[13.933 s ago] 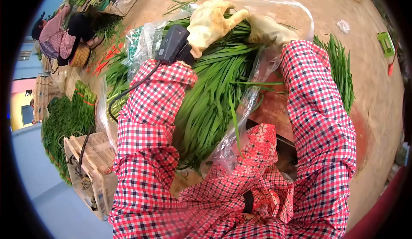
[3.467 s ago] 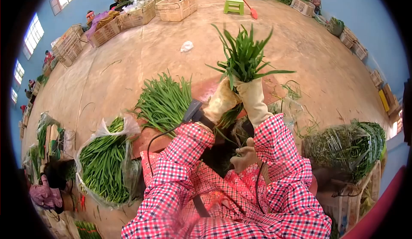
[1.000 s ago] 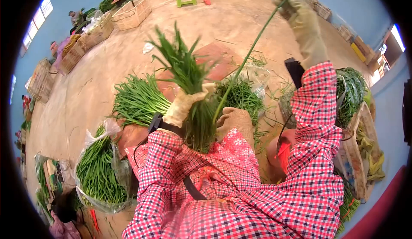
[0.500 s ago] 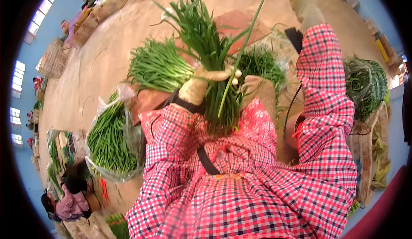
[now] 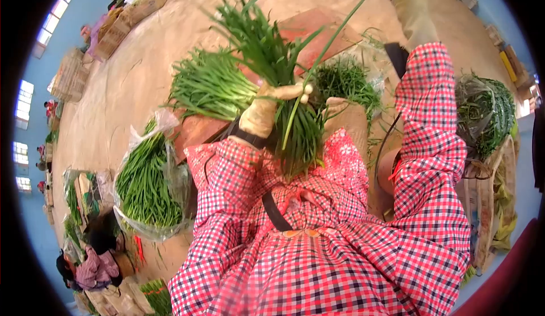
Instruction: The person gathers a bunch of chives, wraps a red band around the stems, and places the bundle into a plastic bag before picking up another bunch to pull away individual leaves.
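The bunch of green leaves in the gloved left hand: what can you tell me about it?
The bunch is a thick sheaf of long, flat, green leaves, like chives. It stands upright, tips fanning upward, lower ends spreading below the grip. The gloved left hand clasps it round the middle. One long stalk slants from it up toward the raised right hand, whose fingers are out of view.

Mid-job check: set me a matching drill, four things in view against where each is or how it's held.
1 bunch of chives
2 single stalk
3 plastic bag of greens
4 right hand

A raised high, gloved
B on the floor, at the person's left
C gripped in the left hand
D slanting from the bunch up toward the raised hand

Pairs: 1-C, 2-D, 3-B, 4-A
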The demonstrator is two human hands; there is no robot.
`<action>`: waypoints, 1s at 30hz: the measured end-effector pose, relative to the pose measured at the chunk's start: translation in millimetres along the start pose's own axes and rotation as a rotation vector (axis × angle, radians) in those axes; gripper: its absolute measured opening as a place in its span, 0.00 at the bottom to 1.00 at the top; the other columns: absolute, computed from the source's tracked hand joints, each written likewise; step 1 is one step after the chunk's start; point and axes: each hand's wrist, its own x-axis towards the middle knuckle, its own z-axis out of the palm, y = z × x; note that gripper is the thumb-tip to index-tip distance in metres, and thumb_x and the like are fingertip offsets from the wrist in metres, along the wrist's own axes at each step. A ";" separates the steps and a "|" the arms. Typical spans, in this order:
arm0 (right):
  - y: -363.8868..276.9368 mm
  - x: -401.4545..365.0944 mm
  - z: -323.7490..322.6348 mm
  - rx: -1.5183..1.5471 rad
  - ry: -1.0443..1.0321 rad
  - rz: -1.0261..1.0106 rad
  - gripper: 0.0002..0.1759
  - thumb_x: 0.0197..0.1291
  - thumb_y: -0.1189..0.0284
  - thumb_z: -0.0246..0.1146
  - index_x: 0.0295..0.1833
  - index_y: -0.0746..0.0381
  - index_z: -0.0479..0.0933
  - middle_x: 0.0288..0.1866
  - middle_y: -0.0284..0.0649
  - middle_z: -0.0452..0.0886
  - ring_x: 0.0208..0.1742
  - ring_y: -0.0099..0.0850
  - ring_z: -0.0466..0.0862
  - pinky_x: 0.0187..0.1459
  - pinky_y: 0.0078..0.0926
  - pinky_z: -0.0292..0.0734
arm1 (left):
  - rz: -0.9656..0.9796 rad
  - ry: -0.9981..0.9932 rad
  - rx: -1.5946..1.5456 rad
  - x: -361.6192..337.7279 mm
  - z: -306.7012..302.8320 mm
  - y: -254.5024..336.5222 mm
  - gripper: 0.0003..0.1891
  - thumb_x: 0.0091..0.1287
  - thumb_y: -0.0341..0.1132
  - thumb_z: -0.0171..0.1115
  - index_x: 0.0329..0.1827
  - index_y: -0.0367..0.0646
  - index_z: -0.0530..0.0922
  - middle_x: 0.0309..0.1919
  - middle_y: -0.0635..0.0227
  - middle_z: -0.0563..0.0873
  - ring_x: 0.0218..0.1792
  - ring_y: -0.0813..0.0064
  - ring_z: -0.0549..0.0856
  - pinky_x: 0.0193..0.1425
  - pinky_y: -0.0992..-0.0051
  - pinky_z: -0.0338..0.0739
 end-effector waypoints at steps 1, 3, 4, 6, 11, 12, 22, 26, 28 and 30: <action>1.7 3.1 -11.5 -0.009 0.016 -0.009 0.15 0.73 0.62 0.57 0.50 0.62 0.83 0.49 0.41 0.87 0.50 0.30 0.87 0.50 0.25 0.80 | 0.004 0.062 0.080 -0.2 7.7 5.5 0.21 0.67 0.45 0.65 0.51 0.32 0.82 0.38 0.66 0.86 0.38 0.77 0.84 0.45 0.78 0.78; -22.6 -9.9 -10.7 -0.046 0.070 -0.042 0.16 0.73 0.62 0.57 0.52 0.62 0.83 0.51 0.41 0.87 0.51 0.30 0.86 0.51 0.25 0.80 | -0.092 0.151 0.050 8.7 7.3 1.6 0.17 0.66 0.41 0.65 0.48 0.35 0.83 0.34 0.69 0.85 0.32 0.78 0.82 0.39 0.80 0.77; -35.4 -37.9 10.5 -0.072 0.108 -0.056 0.16 0.73 0.62 0.58 0.52 0.63 0.83 0.51 0.42 0.87 0.51 0.31 0.86 0.51 0.25 0.80 | -0.099 0.155 0.071 9.2 12.5 7.3 0.15 0.66 0.40 0.65 0.47 0.36 0.83 0.33 0.70 0.85 0.31 0.78 0.82 0.37 0.80 0.76; -48.8 -61.0 18.7 -0.038 0.213 -0.081 0.15 0.74 0.65 0.56 0.49 0.65 0.83 0.47 0.44 0.88 0.46 0.32 0.88 0.46 0.26 0.83 | -0.161 0.208 -0.059 9.4 24.2 13.0 0.13 0.66 0.38 0.64 0.47 0.37 0.82 0.33 0.69 0.85 0.31 0.78 0.83 0.36 0.80 0.77; -58.2 -105.8 22.4 -0.011 0.250 -0.235 0.17 0.74 0.65 0.55 0.49 0.67 0.83 0.46 0.47 0.87 0.44 0.34 0.88 0.47 0.27 0.86 | -0.244 0.315 -0.161 13.4 29.5 11.7 0.11 0.67 0.35 0.64 0.46 0.39 0.81 0.32 0.69 0.85 0.32 0.76 0.84 0.36 0.78 0.80; -58.4 -113.7 22.7 0.000 0.250 -0.258 0.17 0.74 0.64 0.55 0.49 0.67 0.83 0.46 0.47 0.87 0.45 0.34 0.88 0.48 0.27 0.86 | -0.250 0.313 -0.173 16.4 28.5 10.1 0.10 0.66 0.36 0.64 0.46 0.39 0.82 0.32 0.69 0.85 0.32 0.76 0.84 0.36 0.78 0.80; -65.1 -165.0 25.1 -0.200 0.160 -0.430 0.09 0.70 0.74 0.60 0.49 0.65 0.83 0.45 0.43 0.88 0.46 0.30 0.88 0.50 0.27 0.85 | 0.304 0.033 0.163 15.0 10.9 -22.8 0.19 0.76 0.42 0.49 0.57 0.37 0.78 0.48 0.60 0.85 0.51 0.70 0.83 0.59 0.70 0.78; -75.2 -170.2 32.3 -0.168 0.218 -0.619 0.12 0.65 0.80 0.60 0.52 0.66 0.81 0.48 0.42 0.87 0.44 0.29 0.87 0.44 0.30 0.85 | -0.119 -0.097 -0.043 48.0 -28.0 -27.0 0.20 0.78 0.40 0.46 0.63 0.36 0.75 0.59 0.54 0.81 0.58 0.67 0.79 0.65 0.70 0.74; -104.6 -165.3 21.8 -0.204 0.318 -0.559 0.14 0.65 0.80 0.60 0.55 0.65 0.80 0.48 0.42 0.87 0.44 0.30 0.87 0.44 0.29 0.86 | 0.032 -0.245 0.099 46.3 -16.2 -20.9 0.20 0.77 0.39 0.46 0.63 0.36 0.76 0.58 0.57 0.82 0.58 0.68 0.80 0.62 0.71 0.76; -129.2 -157.8 -0.6 -0.236 0.360 -0.552 0.14 0.65 0.79 0.60 0.56 0.65 0.80 0.48 0.42 0.87 0.43 0.30 0.87 0.43 0.28 0.86 | 0.270 -0.062 0.602 37.9 3.2 -11.9 0.20 0.76 0.38 0.47 0.63 0.36 0.77 0.57 0.59 0.83 0.59 0.69 0.80 0.61 0.71 0.77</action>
